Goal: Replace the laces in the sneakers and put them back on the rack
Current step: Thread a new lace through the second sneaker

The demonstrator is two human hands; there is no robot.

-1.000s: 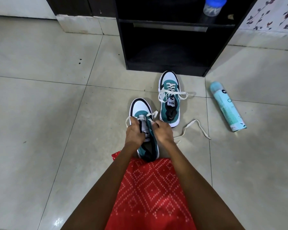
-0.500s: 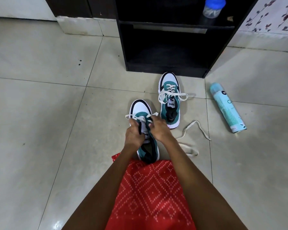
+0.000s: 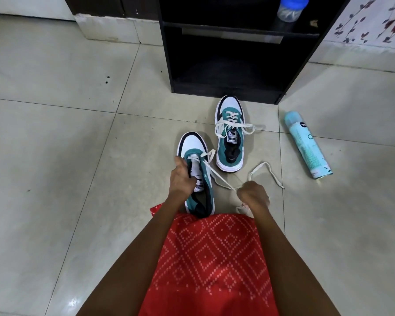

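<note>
Head view: the near sneaker [image 3: 193, 145] stands on the floor with its toe toward twelve o'clock. The left hand [image 3: 183, 179] grips it at the tongue, fingers curled into the upper. At four o'clock of the shoe the right hand [image 3: 253, 196] is a fist, its fingers pinching the lace [image 3: 217, 176], which runs taut from the front eyelets.

A harder pull would likely leave the lace ends uneven or drag the short end out of its eyelet. If the left grip slackens, the shoe could twist. The loose loop [image 3: 267, 172] at one o'clock of the right hand might snag.

The far sneaker [image 3: 229, 142], already laced, waits at one o'clock, just before the rack [image 3: 226, 71].
</note>
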